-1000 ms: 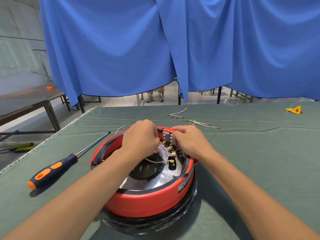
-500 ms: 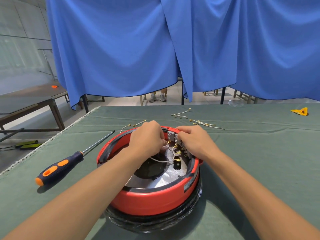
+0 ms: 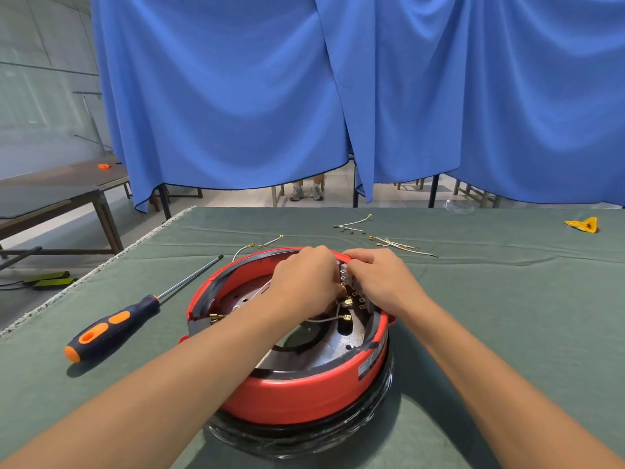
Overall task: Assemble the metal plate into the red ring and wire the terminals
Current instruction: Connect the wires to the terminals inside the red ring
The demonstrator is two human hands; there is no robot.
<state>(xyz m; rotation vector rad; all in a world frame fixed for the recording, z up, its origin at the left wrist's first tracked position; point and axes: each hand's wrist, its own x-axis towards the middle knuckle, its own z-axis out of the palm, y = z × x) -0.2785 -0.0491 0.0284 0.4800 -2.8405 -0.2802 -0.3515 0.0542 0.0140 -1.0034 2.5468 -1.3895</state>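
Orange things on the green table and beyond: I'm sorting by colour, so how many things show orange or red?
Red ring: 1
Screwdriver with orange-marked handle: 1
Yellow-orange piece at the far right of the table: 1
Small orange thing on the side table: 1
Total: 4

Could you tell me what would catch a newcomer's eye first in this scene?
The red ring in the middle of the green table, with the metal plate inside it. The left hand and right hand meet over the terminals at its far rim. A screwdriver lies left; a blue curtain hangs behind.
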